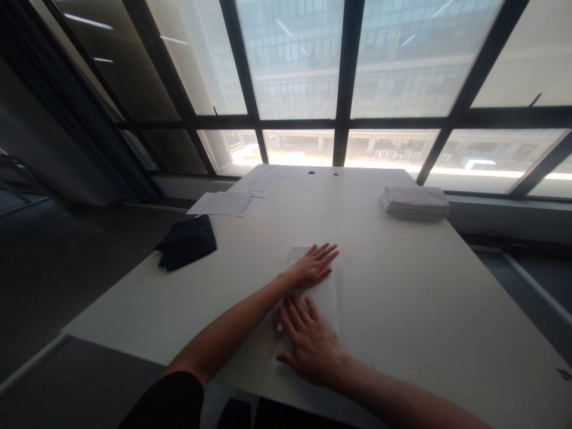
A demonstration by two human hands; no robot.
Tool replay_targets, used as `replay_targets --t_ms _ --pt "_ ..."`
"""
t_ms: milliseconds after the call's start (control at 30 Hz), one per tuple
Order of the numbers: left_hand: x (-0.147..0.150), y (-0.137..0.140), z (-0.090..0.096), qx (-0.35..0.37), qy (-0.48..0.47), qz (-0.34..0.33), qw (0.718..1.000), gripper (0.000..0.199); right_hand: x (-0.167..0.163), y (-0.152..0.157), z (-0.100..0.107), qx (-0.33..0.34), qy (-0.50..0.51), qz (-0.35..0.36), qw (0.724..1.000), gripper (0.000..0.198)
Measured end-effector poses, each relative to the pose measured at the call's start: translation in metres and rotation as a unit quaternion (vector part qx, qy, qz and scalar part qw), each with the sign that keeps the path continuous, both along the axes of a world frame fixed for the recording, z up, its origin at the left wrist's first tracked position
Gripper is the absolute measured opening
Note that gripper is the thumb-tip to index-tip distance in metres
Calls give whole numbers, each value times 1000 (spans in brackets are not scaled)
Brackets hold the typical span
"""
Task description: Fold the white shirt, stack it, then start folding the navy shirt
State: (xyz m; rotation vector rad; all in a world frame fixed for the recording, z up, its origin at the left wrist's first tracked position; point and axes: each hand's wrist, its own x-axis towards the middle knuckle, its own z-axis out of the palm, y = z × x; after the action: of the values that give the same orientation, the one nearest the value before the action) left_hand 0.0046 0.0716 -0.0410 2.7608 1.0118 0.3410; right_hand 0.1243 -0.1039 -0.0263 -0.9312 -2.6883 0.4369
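Observation:
A flat, white rectangular piece (325,302) lies on the white table in front of me; whether it is cloth, paper or a thin packet I cannot tell. Across its far part rests my left hand (314,266), palm down, with the fingers stretched out to the right. My right hand (308,342) lies flat over the near left part, fingers slightly spread and pointing away from me. Both hands cover much of the piece, and neither grips it.
On the white table (424,298), a stack of folded white pieces (415,202) sits at the far right. Dark folded cloth (187,243) lies near the left edge, with loose paper sheets (223,202) beyond it. Tall windows (295,59) stand behind the table.

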Motion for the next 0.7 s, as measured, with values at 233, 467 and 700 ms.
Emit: replay_targets --t_ms 233,467,700 --pt "15 30 1 -71 8 -52 996 50 1 -3 8 -15 7 49 999 83" --pt "18 56 3 -29 -17 -7 999 41 3 -2 15 -5 0 50 999 71" --pt "-14 68 0 3 -17 106 994 42 17 -5 -8 59 13 -10 998 32"
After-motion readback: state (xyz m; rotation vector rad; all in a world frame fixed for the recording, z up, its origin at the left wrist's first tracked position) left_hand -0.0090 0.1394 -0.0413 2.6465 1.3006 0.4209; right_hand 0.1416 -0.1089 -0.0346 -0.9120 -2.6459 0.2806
